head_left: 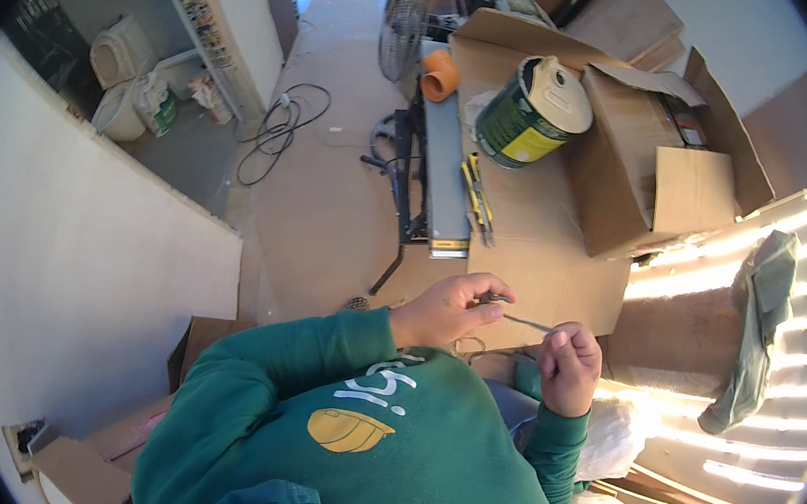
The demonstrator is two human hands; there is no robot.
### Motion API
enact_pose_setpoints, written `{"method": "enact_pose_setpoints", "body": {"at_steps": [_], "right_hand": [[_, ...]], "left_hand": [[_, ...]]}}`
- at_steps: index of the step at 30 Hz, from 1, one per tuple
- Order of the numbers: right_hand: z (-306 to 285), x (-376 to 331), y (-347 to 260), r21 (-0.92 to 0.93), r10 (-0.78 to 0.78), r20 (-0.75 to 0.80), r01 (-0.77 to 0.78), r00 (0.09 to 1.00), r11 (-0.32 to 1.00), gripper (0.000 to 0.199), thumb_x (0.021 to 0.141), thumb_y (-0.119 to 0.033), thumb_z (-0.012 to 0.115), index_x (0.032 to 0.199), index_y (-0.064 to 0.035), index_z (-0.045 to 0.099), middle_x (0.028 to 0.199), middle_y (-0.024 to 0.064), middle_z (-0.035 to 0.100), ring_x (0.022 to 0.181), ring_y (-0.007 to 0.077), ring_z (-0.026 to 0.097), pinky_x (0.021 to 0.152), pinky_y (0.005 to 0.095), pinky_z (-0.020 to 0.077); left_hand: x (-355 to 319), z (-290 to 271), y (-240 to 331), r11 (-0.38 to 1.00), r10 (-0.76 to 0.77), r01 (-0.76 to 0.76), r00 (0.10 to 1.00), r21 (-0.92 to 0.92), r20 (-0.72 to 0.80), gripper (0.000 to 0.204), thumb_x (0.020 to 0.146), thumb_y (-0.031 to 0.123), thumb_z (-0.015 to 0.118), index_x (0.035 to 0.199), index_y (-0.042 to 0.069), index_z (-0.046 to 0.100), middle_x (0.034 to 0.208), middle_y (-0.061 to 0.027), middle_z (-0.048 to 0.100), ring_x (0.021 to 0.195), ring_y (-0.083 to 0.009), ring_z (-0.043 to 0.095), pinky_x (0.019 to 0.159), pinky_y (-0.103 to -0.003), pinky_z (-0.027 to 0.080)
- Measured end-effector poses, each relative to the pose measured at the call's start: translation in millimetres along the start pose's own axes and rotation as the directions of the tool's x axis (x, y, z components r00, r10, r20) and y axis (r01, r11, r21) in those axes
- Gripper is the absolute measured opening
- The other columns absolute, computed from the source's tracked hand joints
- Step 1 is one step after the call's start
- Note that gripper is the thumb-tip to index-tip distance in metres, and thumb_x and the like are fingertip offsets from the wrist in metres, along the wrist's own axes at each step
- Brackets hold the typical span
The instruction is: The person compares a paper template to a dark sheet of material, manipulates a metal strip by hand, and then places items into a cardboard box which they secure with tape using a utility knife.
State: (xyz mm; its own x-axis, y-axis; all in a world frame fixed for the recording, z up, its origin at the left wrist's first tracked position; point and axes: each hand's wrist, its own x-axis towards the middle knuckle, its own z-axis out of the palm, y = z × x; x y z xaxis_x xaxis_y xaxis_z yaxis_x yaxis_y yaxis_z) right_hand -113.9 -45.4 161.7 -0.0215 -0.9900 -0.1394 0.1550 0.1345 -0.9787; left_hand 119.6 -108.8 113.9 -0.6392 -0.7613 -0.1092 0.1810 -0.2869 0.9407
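My left hand (444,312) is closed in a pinch in front of my chest, the thumb and fingers around something small and dark. A thin dark strand (528,322) runs from it, fairly straight, to my right hand (570,366), whose curled fingers and thumb grip the other end. Whether it is a wire, a cord or a slim rod I cannot tell. Both hands are above the near edge of a cardboard-covered surface (549,289). Beyond them, a pair of yellow and black cutters or knives (476,197) lies beside a grey board (445,183).
A green and yellow paint can (528,118) stands at the back, next to an orange pipe fitting (440,77). An open cardboard box (618,176) is to the right. On the left floor lies a coiled black cable (283,136); a fan (404,28) stands farther off.
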Motion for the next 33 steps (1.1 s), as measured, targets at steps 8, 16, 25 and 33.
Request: {"method": "enact_pose_setpoints", "body": {"at_steps": [8, 16, 25, 33], "right_hand": [[-105, -8, -56, 0.169, -0.228, -0.554, 0.377, 0.800, 0.911, 0.051, 0.098, -0.004, 0.052, 0.147, -0.0029, 0.040, 0.095, 0.0079, 0.064, 0.056, 0.0049, 0.043, 0.048, 0.0173, 0.0387], [-185, 114, -221, -0.467, -0.622, -0.443, 0.426, 0.646, 0.775, 0.044, 0.099, -0.016, 0.060, 0.139, 0.0034, 0.055, 0.128, 0.0086, 0.063, 0.110, 0.0121, 0.060, 0.090, 0.0235, 0.0471], [-205, 276, -266, -0.923, -0.577, -0.384, -0.293, 0.720, 0.248, 0.042, 0.094, -0.041, 0.059, 0.121, -0.0100, 0.070, 0.117, 0.0168, 0.071, 0.112, 0.0326, 0.066, 0.101, 0.0414, 0.0478], [-212, 254, -198, -0.984, -0.441, -0.144, -0.081, 0.886, 0.159, 0.039, 0.094, -0.033, 0.064, 0.125, -0.0097, 0.069, 0.106, 0.0160, 0.074, 0.096, 0.0256, 0.068, 0.090, 0.0380, 0.0519]], "left_hand": [[6, -37, -27, 0.827, 0.370, -0.281, 0.924, 0.487, -0.095, 0.024, 0.096, 0.014, 0.064, 0.117, 0.002, 0.065, 0.106, -0.0059, 0.066, 0.102, -0.0158, 0.062, 0.090, -0.030, 0.049], [87, -24, 61, 0.437, 0.534, -0.563, 0.790, 0.701, 0.301, 0.037, 0.086, 0.025, 0.076, 0.113, 0.003, 0.065, 0.119, -0.0152, 0.066, 0.116, -0.0323, 0.061, 0.099, -0.042, 0.047], [334, 56, 213, 0.061, 0.528, -0.165, 0.842, 0.984, 0.109, 0.131, 0.064, 0.075, 0.077, 0.154, -0.004, 0.023, 0.162, -0.0254, 0.018, 0.151, -0.0419, 0.014, 0.122, -0.055, 0.014], [403, 51, 184, 0.155, 0.102, -0.028, 0.995, 0.987, 0.012, 0.135, 0.066, 0.081, 0.071, 0.157, -0.003, 0.016, 0.165, -0.0218, 0.013, 0.153, -0.0404, 0.010, 0.123, -0.053, 0.012]]}}
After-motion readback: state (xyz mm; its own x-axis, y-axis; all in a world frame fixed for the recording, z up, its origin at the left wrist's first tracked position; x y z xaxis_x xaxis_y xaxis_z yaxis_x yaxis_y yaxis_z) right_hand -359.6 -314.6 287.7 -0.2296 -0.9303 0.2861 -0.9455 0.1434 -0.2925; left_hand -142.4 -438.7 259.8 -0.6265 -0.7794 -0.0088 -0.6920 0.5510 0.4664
